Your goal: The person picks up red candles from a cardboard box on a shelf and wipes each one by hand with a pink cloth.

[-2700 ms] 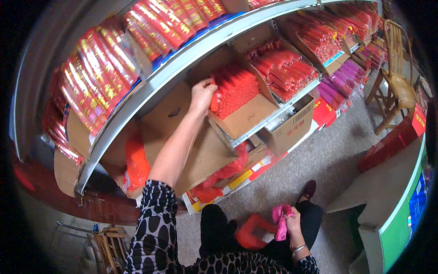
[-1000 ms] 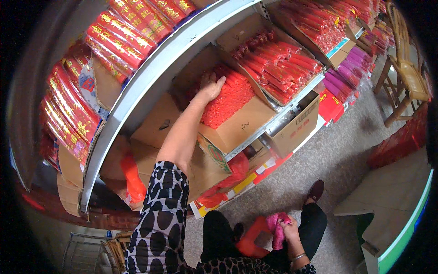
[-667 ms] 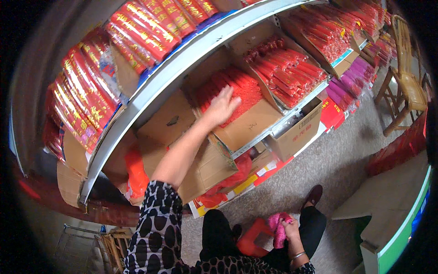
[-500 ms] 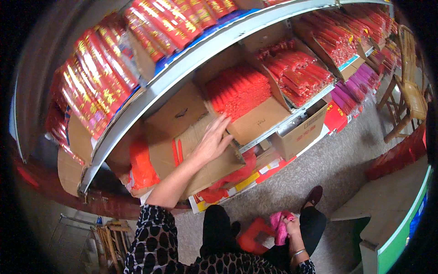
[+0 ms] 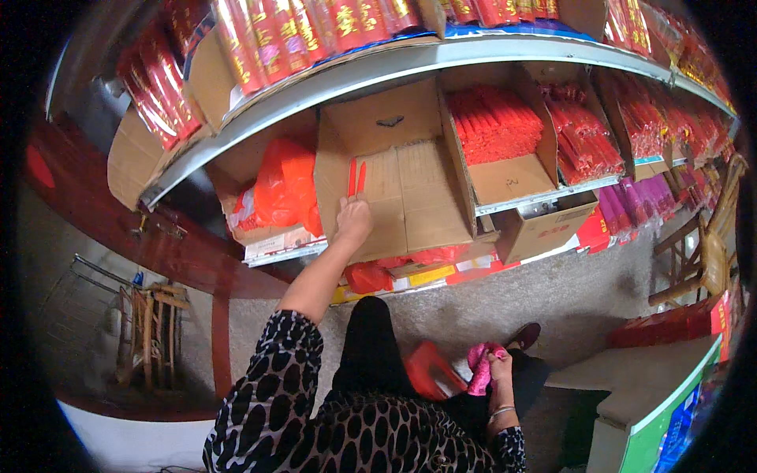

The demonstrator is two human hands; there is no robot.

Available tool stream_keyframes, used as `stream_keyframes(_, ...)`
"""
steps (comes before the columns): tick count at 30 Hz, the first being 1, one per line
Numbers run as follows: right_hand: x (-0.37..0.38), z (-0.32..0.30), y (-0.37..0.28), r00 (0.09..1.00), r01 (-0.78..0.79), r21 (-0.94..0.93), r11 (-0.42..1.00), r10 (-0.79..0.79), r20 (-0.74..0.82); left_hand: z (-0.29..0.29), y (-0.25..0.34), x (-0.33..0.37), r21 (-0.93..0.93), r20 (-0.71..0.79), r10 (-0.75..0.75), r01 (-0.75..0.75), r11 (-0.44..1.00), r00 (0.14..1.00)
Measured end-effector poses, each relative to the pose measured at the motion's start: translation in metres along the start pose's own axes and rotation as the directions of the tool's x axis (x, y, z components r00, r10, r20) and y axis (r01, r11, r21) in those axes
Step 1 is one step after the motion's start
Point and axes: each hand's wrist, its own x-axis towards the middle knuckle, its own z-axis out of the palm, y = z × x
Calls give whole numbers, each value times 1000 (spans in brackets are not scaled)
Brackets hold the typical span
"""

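Note:
In an otherwise bare-looking open cardboard box (image 5: 430,193) on the lower shelf, my left hand (image 5: 353,219) closes its fingers round the lower ends of two slim red candles (image 5: 357,177). Their upper ends point toward the back of the box. Low over my right knee, my right hand (image 5: 500,365) grips a bunched pink cloth (image 5: 479,369). A red plastic stool (image 5: 426,369) shows beside that cloth.
Left of the box lies an orange-red plastic bag (image 5: 285,185). To its right, cartons hold stacked red sticks (image 5: 497,126) and wrapped red bundles (image 5: 582,138). A shelf edge (image 5: 378,71) runs above. A bamboo chair (image 5: 714,236) stands at right, a counter (image 5: 623,378) lower right.
My left hand has moved from the divider beside the stacked red sticks leftward onto the two candles and closed on them. The view has turned; my right hand still grips the pink cloth.

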Motion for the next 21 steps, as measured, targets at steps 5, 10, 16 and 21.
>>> stream_keyframes(5, -3, -14, 8, 998, 49, -85, 995, -51, -23, 13, 4, 8, 119, -40, -12, 16, 993, 999)
stream_keyframes(10, -7, -10, 3, 996, 93, -138, 986, -92, 11, 22, -3, 10, 211, 38, 41, -48, 976, 998)
stream_keyframes(16, -12, -10, 2, 988, 151, -253, 956, -144, 48, -1, 24, 5, 29, 117, -153, 151, 988, 981)
stream_keyframes(21, -11, -4, 1, 996, 79, -290, 954, -62, 65, -13, 10, 10, -221, 221, -250, 298, 928, 943)
